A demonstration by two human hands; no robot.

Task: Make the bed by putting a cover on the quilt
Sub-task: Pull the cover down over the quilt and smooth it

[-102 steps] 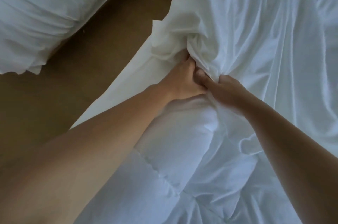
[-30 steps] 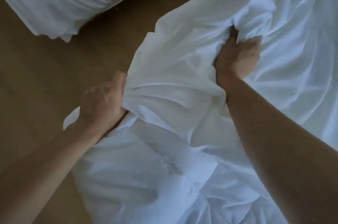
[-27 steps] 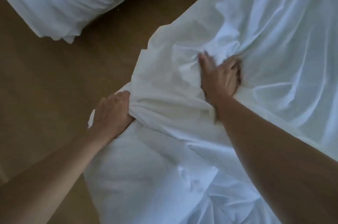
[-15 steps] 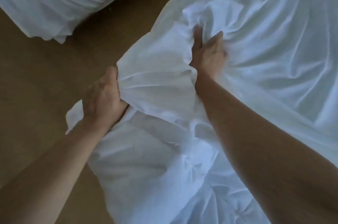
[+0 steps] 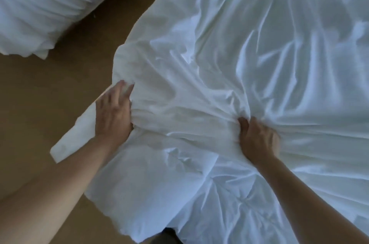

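Head view is looking down on a plain brown surface, where one white cover is lying crumpled and spreading away to the far right. Beyond the cover's far-left edge, a separate white bundle of bedding is sitting on the same surface, apart from it. The quilt is bulging out past the cover's near edge, with its stitched padding showing. The left hand is lying with blurred, nearly straight fingers, pressing against the cover's gathered left edge, above a flat white flap. The right hand is clenching a bunched fold at the cover's near middle, fingers curling into the cloth. Two hands, one cover, one quilt and one bundle are showing.
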